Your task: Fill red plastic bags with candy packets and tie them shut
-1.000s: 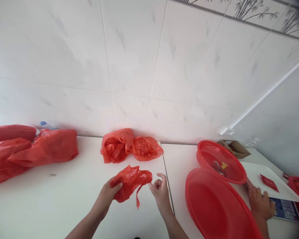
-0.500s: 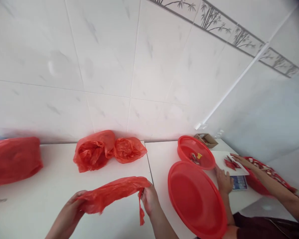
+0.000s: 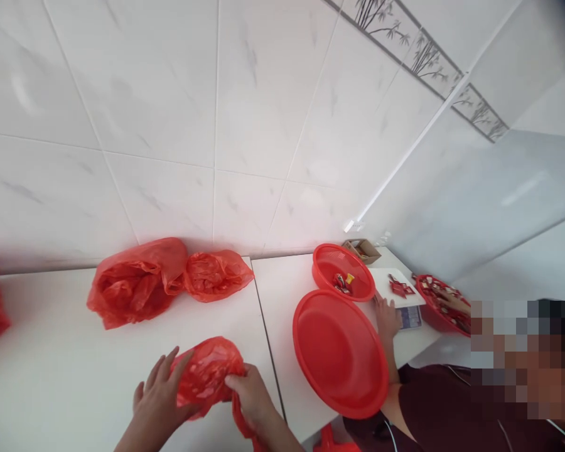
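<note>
A thin red plastic bag (image 3: 209, 370) is between my two hands above the white table, its upper part bunched into a rounded shape. My right hand (image 3: 254, 395) grips its right side, thumb on top, and a strip of the bag hangs below that hand. My left hand (image 3: 162, 392) has its fingers spread at the bag's left side, touching it. Behind them, near the wall, lie a large crumpled red bag (image 3: 136, 282) and a smaller crumpled red bag (image 3: 216, 275).
A large red basin (image 3: 339, 355) stands right of my hands, with a red basket (image 3: 343, 271) behind it. A person in a dark top (image 3: 437, 408) sits at the right, near a white board (image 3: 381, 282) with red packets and another full basin (image 3: 433, 314).
The view has turned rightward. My left hand has opened and moved against the bag, which was stretched between both hands and is now bunched. The person's one hand has moved into the far basin.
</note>
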Action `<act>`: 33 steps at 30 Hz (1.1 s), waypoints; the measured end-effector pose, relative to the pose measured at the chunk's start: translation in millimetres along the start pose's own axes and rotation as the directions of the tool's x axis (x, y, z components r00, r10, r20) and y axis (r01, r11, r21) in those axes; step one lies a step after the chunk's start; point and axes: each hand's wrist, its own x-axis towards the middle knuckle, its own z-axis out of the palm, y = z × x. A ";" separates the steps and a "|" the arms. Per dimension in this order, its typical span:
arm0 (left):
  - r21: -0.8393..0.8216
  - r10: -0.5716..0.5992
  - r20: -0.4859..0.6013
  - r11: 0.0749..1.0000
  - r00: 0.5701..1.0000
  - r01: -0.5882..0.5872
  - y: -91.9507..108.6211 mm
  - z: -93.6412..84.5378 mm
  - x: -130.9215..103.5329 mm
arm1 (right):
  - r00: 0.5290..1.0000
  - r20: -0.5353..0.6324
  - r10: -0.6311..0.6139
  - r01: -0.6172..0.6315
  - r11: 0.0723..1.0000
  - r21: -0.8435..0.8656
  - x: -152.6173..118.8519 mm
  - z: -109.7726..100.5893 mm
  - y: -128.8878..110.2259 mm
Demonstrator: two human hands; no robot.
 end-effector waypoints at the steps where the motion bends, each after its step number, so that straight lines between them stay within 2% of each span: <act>1: -0.001 0.029 0.041 1.000 0.999 -0.029 6.0 1.9 -0.3 | 0.999 0.041 -0.003 0.003 1.000 0.009 -3.0 2.0 -1.3; 3: -0.097 0.120 0.133 0.989 0.984 -0.107 12.4 0.8 1.5 | 0.994 0.108 -0.012 0.005 0.998 0.060 -7.0 2.2 -6.3; 5: -0.211 0.164 0.201 0.970 0.966 -0.121 11.6 -6.1 4.9 | 0.993 0.116 -0.014 -0.004 0.988 0.157 -7.2 -3.5 -14.0; 8: -0.245 0.029 0.198 0.969 0.980 0.020 2.7 -22.2 7.6 | 1.000 0.017 0.017 -0.021 0.962 0.273 0.3 -20.8 -26.1; 12: -0.294 -0.113 0.088 0.946 0.990 0.135 -7.8 -41.3 6.8 | 0.998 -0.038 0.059 -0.049 0.973 0.224 20.8 -42.1 -33.8; 15: -0.497 -0.247 0.049 0.835 0.968 0.238 -9.0 -51.8 9.6 | 0.998 -0.062 0.031 -0.024 0.994 0.106 34.2 -43.2 -40.2; 18: -0.653 -0.347 0.077 0.691 0.935 0.310 -1.3 -69.4 13.0 | 0.993 -0.096 -0.070 0.064 0.996 -0.065 33.3 -32.5 -58.4; 19: -0.683 -0.353 0.071 0.664 0.933 0.304 3.3 -78.2 12.8 | 0.988 -0.104 -0.112 0.099 0.987 -0.126 29.1 -28.1 -66.5; 21: -0.739 -0.341 -0.032 0.641 0.939 0.208 13.7 -98.9 9.9 | 0.963 -0.098 -0.251 0.218 0.939 -0.267 17.5 -20.2 -81.5; 22: -0.759 -0.325 -0.150 0.643 0.934 0.102 17.8 -109.1 7.4 | 0.935 -0.071 -0.347 0.307 0.894 -0.326 11.9 -17.1 -86.4; 24: -0.694 -0.229 -0.379 0.712 0.897 -0.112 19.7 -124.1 1.5 | 0.869 0.053 -0.492 0.470 0.787 -0.401 5.1 -12.6 -87.0; 25: -0.653 -0.165 -0.424 0.737 0.891 -0.174 16.1 -126.9 -1.3 | 0.849 0.125 -0.513 0.515 0.751 -0.414 4.7 -11.0 -82.1; 26: -0.635 -0.135 -0.410 0.752 0.902 -0.176 9.1 -125.8 -3.7 | 0.851 0.186 -0.491 0.521 0.745 -0.416 6.1 -9.8 -74.1; 27: -0.657 -0.158 -0.350 0.744 0.923 -0.122 -0.9 -121.0 -5.7 | 0.867 0.229 -0.443 0.498 0.752 -0.431 9.0 -9.0 -63.8; 28: -0.712 -0.232 -0.252 0.702 0.939 -0.017 -13.0 -113.1 -7.1 | 0.889 0.249 -0.384 0.458 0.762 -0.457 12.5 -8.7 -52.1; 29: -0.786 -0.397 -0.142 0.602 0.907 0.141 -26.1 -103.3 -8.4 | 0.912 0.252 -0.325 0.409 0.778 -0.476 15.8 -9.1 -40.1; 30: -0.873 -0.548 -0.023 0.419 0.836 0.251 -38.9 -93.0 -9.7 | 0.930 0.241 -0.277 0.362 0.801 -0.477 18.3 -10.2 -28.7; 31: -0.933 -0.604 0.116 0.207 0.788 0.296 -50.1 -83.4 -11.5 | 0.946 0.232 -0.225 0.310 0.835 -0.454 19.4 -11.8 -18.4; 32: -0.944 -0.619 0.224 0.053 0.753 0.325 -58.7 -75.8 -13.7 | 0.962 0.221 -0.163 0.242 0.881 -0.407 19.2 -13.9 -9.7; 33: -0.938 -0.598 0.297 -0.038 0.745 0.343 -64.1 -70.7 -16.3 | 0.974 0.206 -0.095 0.163 0.924 -0.346 18.0 -16.3 -2.6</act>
